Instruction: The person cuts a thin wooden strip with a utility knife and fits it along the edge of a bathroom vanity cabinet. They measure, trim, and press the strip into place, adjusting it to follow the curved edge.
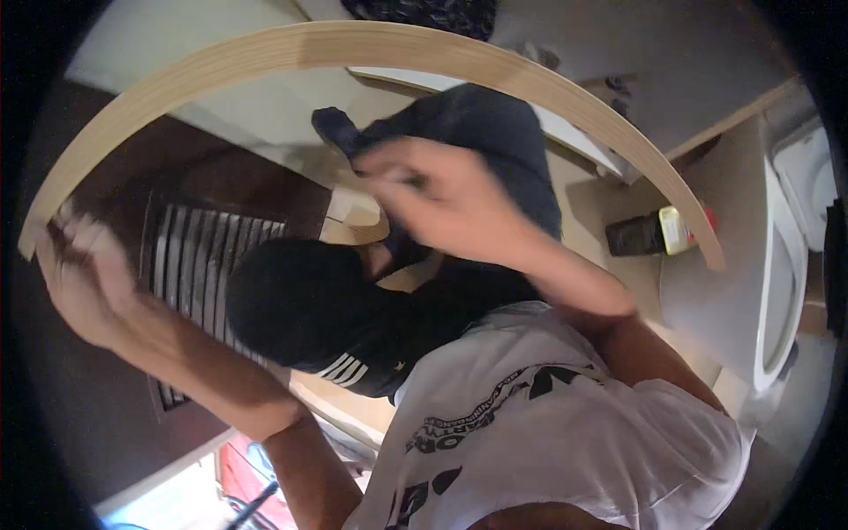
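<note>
A long, pale wooden strip [353, 46] arches across the view, bent by the lens, from far left to right. My left hand [88, 274] is at its left end, fingers closed around the edge, slightly blurred. My right hand [442, 190] is raised over my crossed legs, away from the strip. Its fingers are curled together and smeared by motion; what they hold, if anything, cannot be made out. A dark, rounded shape [333, 128] lies beside those fingertips; whether it is a socked foot or a handle is unclear.
A dark brown panel with a slatted grille [216, 252] lies at left. Right of my legs is a dark bottle with a yellow label [676, 231], close to the strip's right end. A white oval-rimmed object [782, 283] stands at far right. Dark patterned fabric [424, 13] is at the top.
</note>
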The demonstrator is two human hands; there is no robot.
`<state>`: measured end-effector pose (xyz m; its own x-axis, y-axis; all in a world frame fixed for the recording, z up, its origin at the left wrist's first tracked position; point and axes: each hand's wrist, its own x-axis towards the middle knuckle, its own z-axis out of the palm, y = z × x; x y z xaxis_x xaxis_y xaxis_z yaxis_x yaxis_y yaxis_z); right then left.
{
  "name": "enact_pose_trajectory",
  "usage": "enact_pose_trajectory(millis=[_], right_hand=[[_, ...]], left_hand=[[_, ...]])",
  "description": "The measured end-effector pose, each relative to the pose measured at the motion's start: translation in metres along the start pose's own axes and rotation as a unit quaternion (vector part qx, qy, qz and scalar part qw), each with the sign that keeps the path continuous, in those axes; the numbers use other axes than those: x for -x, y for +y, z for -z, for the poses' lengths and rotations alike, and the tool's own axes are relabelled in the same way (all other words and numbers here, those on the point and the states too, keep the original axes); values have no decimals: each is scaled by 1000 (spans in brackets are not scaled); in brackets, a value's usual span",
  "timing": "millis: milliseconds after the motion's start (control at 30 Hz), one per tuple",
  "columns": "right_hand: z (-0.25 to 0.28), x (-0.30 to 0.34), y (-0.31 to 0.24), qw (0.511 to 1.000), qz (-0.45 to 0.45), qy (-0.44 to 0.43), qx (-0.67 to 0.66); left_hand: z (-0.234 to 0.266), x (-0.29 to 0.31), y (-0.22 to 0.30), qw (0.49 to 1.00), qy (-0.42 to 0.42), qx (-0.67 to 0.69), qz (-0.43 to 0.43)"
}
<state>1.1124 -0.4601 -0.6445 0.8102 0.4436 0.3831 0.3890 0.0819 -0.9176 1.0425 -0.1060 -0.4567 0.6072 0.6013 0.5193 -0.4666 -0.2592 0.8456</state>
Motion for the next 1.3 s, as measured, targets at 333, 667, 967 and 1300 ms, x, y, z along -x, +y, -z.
enact_pose_trajectory(millis=[333,667,967,1300], right_hand=[[140,284,203,820,-268,277,424],[103,325,249,775,-302,130,540],[90,299,234,781,-281,223,511],[106,134,98,827,-124,545,-59]], left_hand=[[-43,-100,-45,977,-203,-7,61],[-229,-79,-112,903,-238,-265,-240],[-211,-102,-175,930,-228,268,111],[-134,8,-247,895,-122,345,256]])
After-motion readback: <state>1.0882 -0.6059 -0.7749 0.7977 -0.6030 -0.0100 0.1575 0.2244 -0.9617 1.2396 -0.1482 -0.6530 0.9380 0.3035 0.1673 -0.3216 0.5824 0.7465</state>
